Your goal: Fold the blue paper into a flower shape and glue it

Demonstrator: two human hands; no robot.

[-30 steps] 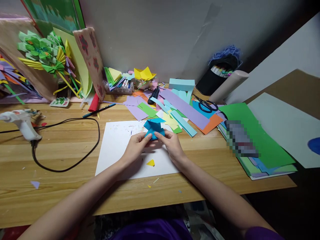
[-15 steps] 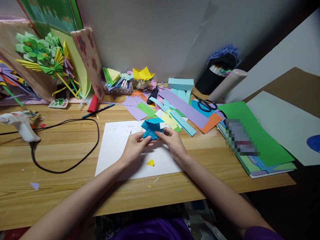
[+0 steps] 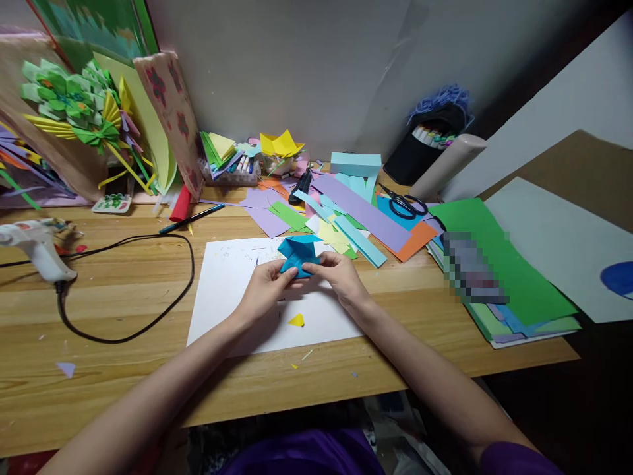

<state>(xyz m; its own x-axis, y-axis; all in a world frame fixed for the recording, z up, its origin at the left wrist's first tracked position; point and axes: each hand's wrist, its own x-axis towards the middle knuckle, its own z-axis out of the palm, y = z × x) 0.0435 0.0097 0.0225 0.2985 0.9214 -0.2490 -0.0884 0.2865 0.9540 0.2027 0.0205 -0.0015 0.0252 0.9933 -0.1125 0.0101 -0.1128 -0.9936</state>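
Note:
A piece of folded blue paper (image 3: 299, 251) with creased flaps is held up over a white sheet (image 3: 217, 290). My left hand (image 3: 271, 282) pinches its lower left edge, thumb on the front. At the lower right edge, my right hand (image 3: 338, 274) grips the same paper between thumb and fingers. Some fingertips are hidden behind the fold. Below the hands, a small yellow paper scrap (image 3: 297, 320) lies on the white sheet.
Coloured paper strips (image 3: 366, 208) pile up behind the sheet, with black scissors (image 3: 405, 203) on them. A white glue gun (image 3: 42, 251) and its looped cord lie left. Stacked paper (image 3: 509, 264) is at right, a black pen holder (image 3: 420, 148) by the wall.
Both hands keep hold of the blue paper. My right thumb has shifted slightly left along its lower edge. The whole view has moved a little.

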